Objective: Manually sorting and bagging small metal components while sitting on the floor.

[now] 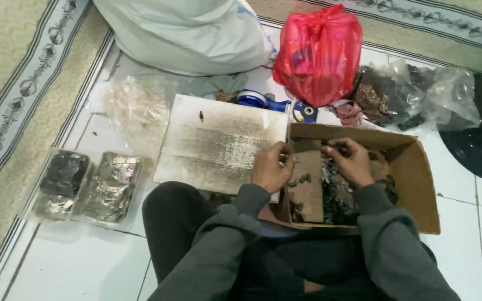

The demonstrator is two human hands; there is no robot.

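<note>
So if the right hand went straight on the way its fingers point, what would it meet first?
The right hand points left over the cardboard box, so it would probably meet the left hand first, near the wooden strip. Depth is hard to judge here.

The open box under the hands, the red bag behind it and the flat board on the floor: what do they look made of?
The box looks like brown corrugated cardboard, matte, with bent flaps. The red bag seems thin plastic film: glossy, crinkled, knotted on top. The board is stiff and flat, whitish with dark scuffs; possibly painted wood or a tile, hard to tell.
</note>
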